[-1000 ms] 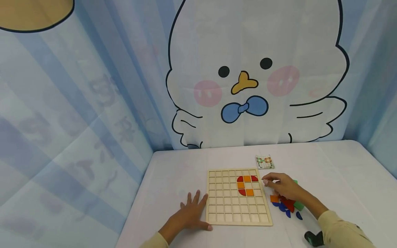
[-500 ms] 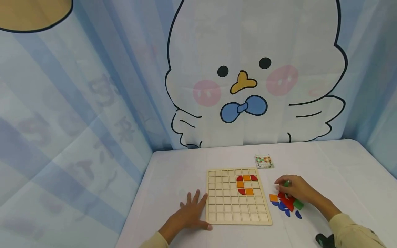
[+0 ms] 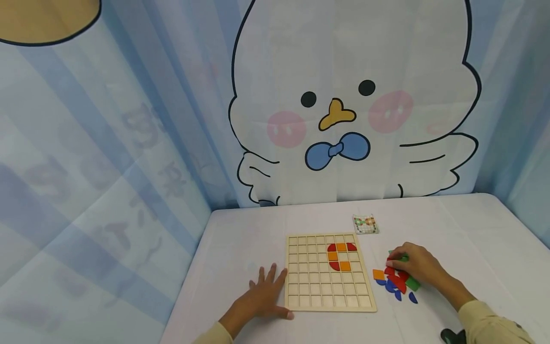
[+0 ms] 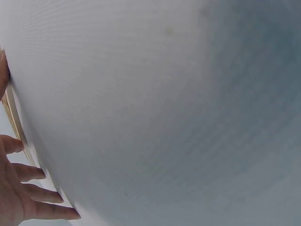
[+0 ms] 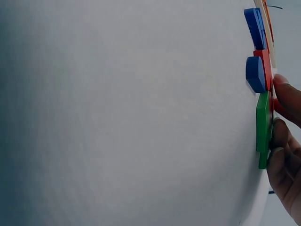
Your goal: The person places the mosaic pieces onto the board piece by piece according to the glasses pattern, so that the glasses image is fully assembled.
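A square wooden grid board (image 3: 328,291) lies on the table. Red and orange tiles (image 3: 333,256) sit in several of its upper right cells. My left hand (image 3: 266,296) is spread flat beside the board, its fingers and thumb near the left edge. Over a pile of coloured pieces my right hand (image 3: 418,263) bends its fingers, and thumb and index finger pinch a small red piece (image 3: 388,259), whose shape is mostly hidden. Around that hand lie a green block (image 5: 263,122), red pieces (image 3: 397,283), blue pieces (image 3: 390,286) and an orange square (image 3: 378,274).
A small patterned card (image 3: 365,224) lies beyond the board's upper right corner. Blue half-round pieces (image 3: 413,297) lie loose at the pile's near side. A dark object (image 3: 451,336) shows by the right sleeve. A printed curtain (image 3: 197,143) stands behind the table (image 3: 240,239).
My right hand has moved from the board's right edge to the pile, and a red piece now shows between its fingertips. The left hand and the tiles on the board stay put.
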The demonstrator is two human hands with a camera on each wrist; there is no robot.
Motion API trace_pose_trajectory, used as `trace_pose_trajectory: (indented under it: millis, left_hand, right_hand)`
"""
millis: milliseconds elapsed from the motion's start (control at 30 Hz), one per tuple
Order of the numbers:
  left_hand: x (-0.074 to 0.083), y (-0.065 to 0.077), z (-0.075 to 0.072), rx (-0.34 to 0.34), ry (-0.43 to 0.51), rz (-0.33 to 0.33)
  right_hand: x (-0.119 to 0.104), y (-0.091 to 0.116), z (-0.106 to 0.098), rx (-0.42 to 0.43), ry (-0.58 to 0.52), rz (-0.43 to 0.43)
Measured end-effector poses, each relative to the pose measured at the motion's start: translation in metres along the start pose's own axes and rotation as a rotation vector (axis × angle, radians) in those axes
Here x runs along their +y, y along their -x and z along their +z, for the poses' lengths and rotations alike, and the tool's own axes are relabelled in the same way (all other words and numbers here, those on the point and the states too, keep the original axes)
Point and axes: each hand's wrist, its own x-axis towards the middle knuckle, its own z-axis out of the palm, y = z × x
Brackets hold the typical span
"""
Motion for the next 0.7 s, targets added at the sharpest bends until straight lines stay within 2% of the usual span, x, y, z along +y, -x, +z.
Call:
trace_pose_trajectory:
  millis: [267, 567, 700]
  left_hand:
    - [0.0, 0.0, -0.001, 0.002, 0.006, -0.002]
    - [0.001, 0.003, -0.003, 0.006, 0.017, 0.011]
    - [0.001, 0.003, -0.003, 0.007, 0.017, 0.013]
  right_hand:
    - [-0.009, -0.001, 0.0, -0.005, 0.011, 0.054]
    - [-0.018, 0.0, 0.001, -0.061, -0.065, 0.036]
    - [-0.021, 0.0, 0.001, -0.069, -0.063, 0.01]
